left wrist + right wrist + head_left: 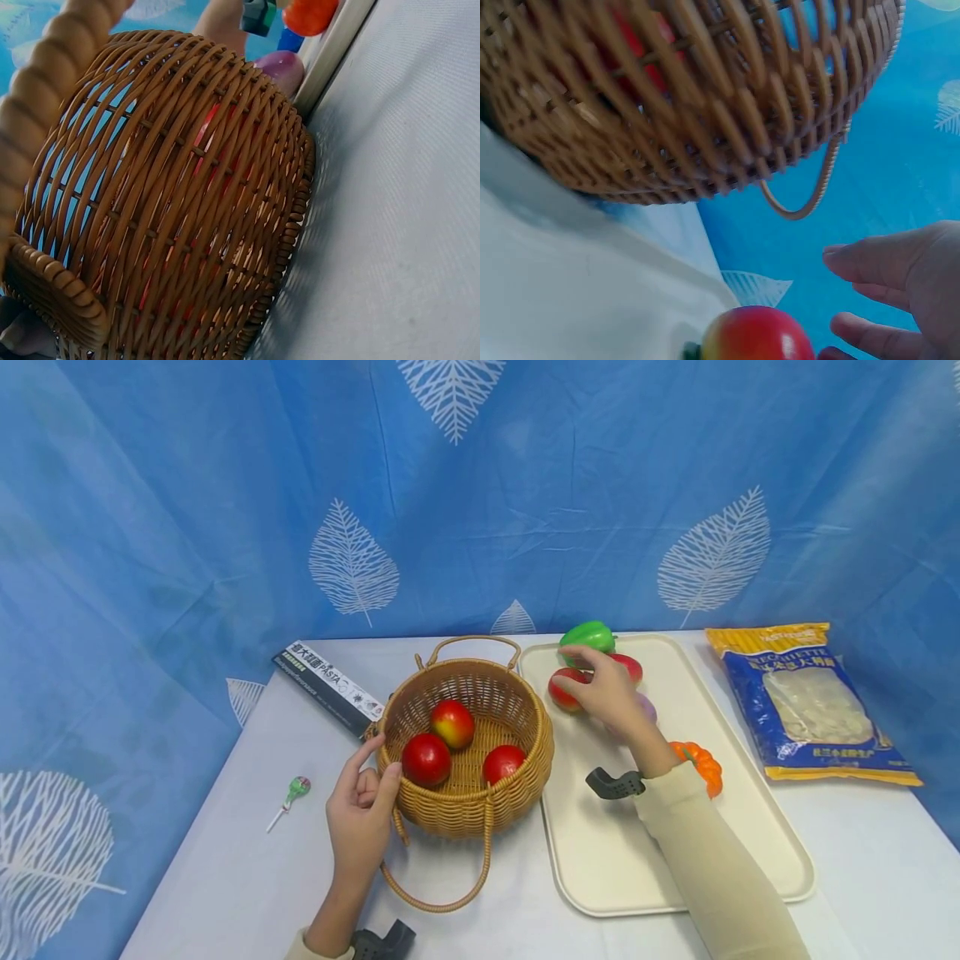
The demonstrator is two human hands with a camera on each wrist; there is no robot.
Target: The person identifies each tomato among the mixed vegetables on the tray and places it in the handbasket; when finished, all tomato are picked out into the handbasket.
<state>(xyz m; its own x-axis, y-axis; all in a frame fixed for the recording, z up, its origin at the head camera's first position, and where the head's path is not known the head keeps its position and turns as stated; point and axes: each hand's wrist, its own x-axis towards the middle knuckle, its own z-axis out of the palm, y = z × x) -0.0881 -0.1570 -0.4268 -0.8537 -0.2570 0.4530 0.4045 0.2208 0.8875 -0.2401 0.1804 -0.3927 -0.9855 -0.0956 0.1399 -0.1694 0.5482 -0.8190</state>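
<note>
Well, the right hand [611, 693] spreads by a round red apple [564, 697] near a glossy green pepper [587, 634], the left hand [362, 814], thumb parted, at a brown wicker basket [450, 814].

The basket [450, 814] stands on the counter [225, 860], left of the tray [600, 868], with three apples [426, 760] in it. The pasta box [330, 689] lies at the basket's far left, the lollipop [297, 789] left and nearer. On the tray, the bell pepper [587, 635] lies farthest, two fruits [566, 695] just nearer, the pumpkin [707, 768] nearest. Right of the tray lies the bag [817, 706].
</note>
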